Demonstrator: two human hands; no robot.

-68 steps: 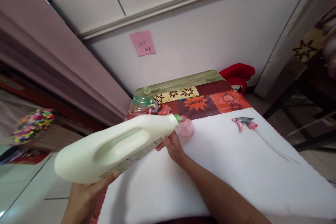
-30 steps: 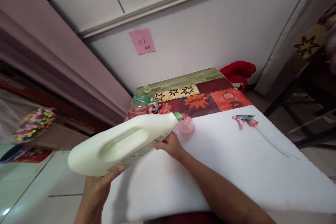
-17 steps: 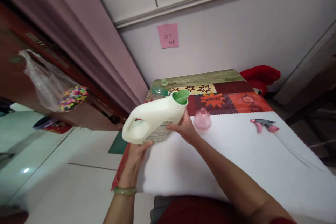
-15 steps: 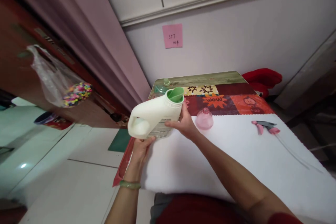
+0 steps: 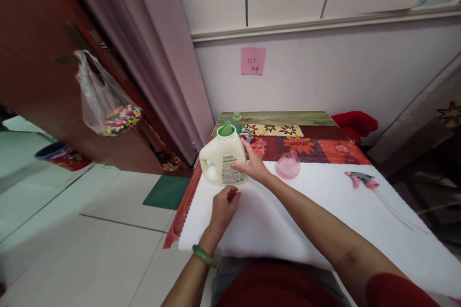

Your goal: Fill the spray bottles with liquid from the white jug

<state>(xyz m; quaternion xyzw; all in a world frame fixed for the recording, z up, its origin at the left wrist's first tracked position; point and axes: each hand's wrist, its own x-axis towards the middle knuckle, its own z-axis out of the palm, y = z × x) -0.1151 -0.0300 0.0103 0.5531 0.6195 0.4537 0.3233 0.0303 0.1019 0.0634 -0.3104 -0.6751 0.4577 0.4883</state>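
A cream laundry detergent jug [image 5: 212,151] with a green pour spout [image 5: 226,128] stands upright at the left of the table. My right hand [image 5: 255,163] grips its right side, thumb across the label and fingers behind. Just in front of the jug, apart from it, is my left hand [image 5: 225,205], its fingers curled with nothing visible in them. To the right of my right hand, a clear pink bottle [image 5: 288,165] with an open neck sits on the white cloth. Farther right lies a grey and pink spray trigger head [image 5: 362,179] with its thin tube.
The white cloth [image 5: 288,220] covers the table's front, with a red patterned cover [image 5: 324,151] behind. A small green object [image 5: 236,115] stands at the back left. A plastic bag of colourful pieces [image 5: 122,117] hangs from the door. Something red [image 5: 355,124] is behind the table.
The jug has gone from tilted in both hands to upright on the table. My left hand has let go of it and moved right. The view has shifted too.
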